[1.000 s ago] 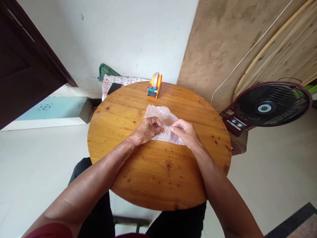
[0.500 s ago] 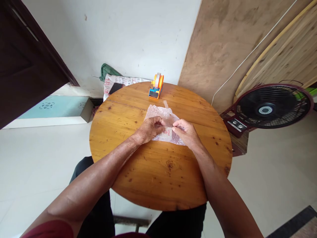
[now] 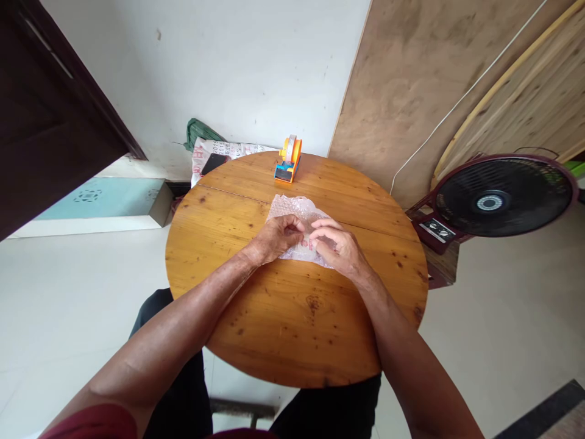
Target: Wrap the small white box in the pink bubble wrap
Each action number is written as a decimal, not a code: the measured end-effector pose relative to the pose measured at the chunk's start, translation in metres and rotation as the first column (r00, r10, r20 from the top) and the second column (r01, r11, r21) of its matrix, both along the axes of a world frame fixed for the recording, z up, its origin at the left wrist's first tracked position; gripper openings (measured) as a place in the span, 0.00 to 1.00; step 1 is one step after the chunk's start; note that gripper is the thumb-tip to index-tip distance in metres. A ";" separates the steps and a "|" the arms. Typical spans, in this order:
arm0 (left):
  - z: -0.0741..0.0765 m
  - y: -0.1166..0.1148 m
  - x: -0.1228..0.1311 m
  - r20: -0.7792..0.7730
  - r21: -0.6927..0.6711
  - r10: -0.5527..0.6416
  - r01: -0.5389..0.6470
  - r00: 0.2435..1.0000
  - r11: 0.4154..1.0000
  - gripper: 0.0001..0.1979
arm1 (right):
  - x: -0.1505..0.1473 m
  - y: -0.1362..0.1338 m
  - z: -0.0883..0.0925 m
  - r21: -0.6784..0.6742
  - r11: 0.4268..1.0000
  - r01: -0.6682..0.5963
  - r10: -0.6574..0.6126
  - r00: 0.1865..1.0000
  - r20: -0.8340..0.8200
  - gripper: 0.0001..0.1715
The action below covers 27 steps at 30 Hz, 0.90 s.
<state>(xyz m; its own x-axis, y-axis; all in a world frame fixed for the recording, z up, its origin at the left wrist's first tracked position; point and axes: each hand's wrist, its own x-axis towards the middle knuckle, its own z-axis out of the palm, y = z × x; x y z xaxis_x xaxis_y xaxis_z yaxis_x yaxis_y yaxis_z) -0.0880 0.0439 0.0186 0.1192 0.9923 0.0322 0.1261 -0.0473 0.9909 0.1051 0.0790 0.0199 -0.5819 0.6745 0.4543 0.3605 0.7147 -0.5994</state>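
Observation:
A sheet of clear bubble wrap (image 3: 287, 208) lies on the round wooden table (image 3: 292, 317), folded over something with red print that shows between my hands. My left hand (image 3: 278, 238) is at its left side, thumb and forefinger curled together in a pinch at the wrap. Over the right part of the wrap is my right hand (image 3: 339, 247), its fingers bent and spread apart from the thumb. Its fingertips are close to those of the left hand, over the red print. Both hands cover part of the wrap.
An orange and blue tape dispenser (image 3: 288, 161) stands near the table's far edge. Beyond it lie a printed white sack (image 3: 233, 149) and a dark flat object (image 3: 214, 163). A fan (image 3: 503, 198) is at the right, and a pale blue box (image 3: 100, 198) at the left.
The clear strip sticking up from the wrap's far edge no longer shows. My right hand has shifted slightly left and its fingers have spread. The left hand has barely moved.

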 end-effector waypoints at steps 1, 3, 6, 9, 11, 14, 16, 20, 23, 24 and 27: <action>-0.001 0.000 0.000 -0.005 0.001 0.001 -0.001 1.000 1.000 0.10 | 0.000 0.000 0.000 0.001 1.000 0.002 -0.002 1.000 0.002 0.05; -0.003 0.001 -0.001 -0.027 0.014 0.010 -0.009 1.000 1.000 0.10 | 0.000 0.000 0.000 0.015 1.000 -0.009 0.009 1.000 0.007 0.05; -0.006 0.003 -0.002 -0.041 0.047 0.022 -0.020 0.999 0.999 0.11 | -0.001 0.001 -0.002 0.048 0.998 -0.045 0.044 0.999 0.016 0.05; -0.008 0.004 -0.003 -0.028 0.043 0.012 -0.010 1.000 0.999 0.11 | -0.001 0.004 -0.005 0.075 0.994 -0.076 0.075 0.997 0.016 0.07; -0.006 0.004 -0.002 -0.026 0.026 0.005 -0.005 1.000 1.000 0.11 | -0.001 0.006 -0.005 0.091 0.991 -0.097 0.096 0.995 0.016 0.08; -0.004 0.002 -0.001 -0.039 0.020 0.003 -0.002 0.999 1.000 0.11 | -0.001 0.007 -0.006 0.108 0.986 -0.123 0.122 0.992 0.018 0.08; -0.002 0.002 -0.001 -0.045 0.020 0.004 -0.003 0.999 1.000 0.12 | -0.002 0.008 -0.006 0.125 0.984 -0.125 0.123 0.992 0.018 0.09; 0.002 0.000 -0.011 -0.048 -0.003 0.030 -0.030 0.998 1.000 0.15 | -0.002 0.008 -0.007 0.158 0.981 -0.113 0.112 0.994 0.015 0.09; 0.012 -0.005 -0.023 -0.138 0.006 0.079 -0.079 0.987 0.997 0.19 | -0.002 0.009 -0.008 0.163 0.981 -0.103 0.101 0.995 0.023 0.09; 0.016 -0.006 -0.027 -0.189 0.007 0.084 -0.085 0.978 0.996 0.20 | -0.002 0.009 -0.009 0.163 0.981 -0.102 0.099 0.995 0.025 0.09; 0.025 -0.011 -0.031 -0.351 -0.027 0.067 -0.082 0.934 0.996 0.22 | -0.002 0.010 -0.013 0.162 0.982 -0.099 0.097 0.995 0.018 0.09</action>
<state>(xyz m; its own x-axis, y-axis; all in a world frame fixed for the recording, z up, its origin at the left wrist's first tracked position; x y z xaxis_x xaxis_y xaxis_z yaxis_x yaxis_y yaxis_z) -0.1189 0.0333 0.0437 0.0412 0.9984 -0.0384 0.4662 0.0148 0.8845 0.1035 0.0894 0.0073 -0.6467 0.5317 0.5469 0.2895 0.8344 -0.4690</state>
